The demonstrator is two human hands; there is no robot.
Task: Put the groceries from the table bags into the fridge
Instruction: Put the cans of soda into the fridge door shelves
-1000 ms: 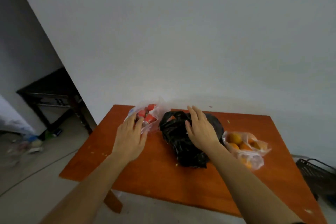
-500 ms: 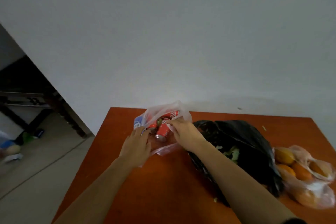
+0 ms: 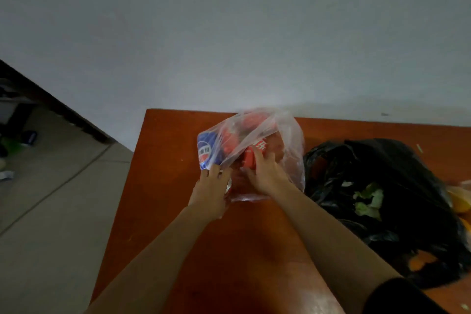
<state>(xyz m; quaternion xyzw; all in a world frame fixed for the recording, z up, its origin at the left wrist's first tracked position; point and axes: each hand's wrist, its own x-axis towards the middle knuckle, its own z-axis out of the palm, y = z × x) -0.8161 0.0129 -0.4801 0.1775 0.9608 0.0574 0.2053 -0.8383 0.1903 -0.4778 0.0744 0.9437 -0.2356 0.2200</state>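
A clear plastic bag of drink cans lies at the far left of the orange-brown table. Inside it I see a blue can on the left and red cans beside it. My right hand reaches into the bag's mouth and its fingers curl round a red can. My left hand holds the bag's near edge, fingers bent over the plastic. A black bag with green leaves showing in its opening lies to the right.
A piece of orange fruit in a clear bag peeks out at the right edge behind the black bag. The white wall stands right behind the table. Grey tiled floor lies to the left, with dark furniture and small clutter at the far left.
My head has moved closer and to the left over the can bag. My right hand left the black bag, entered the clear bag and closed on a red can; my left hand stayed at the bag's edge.
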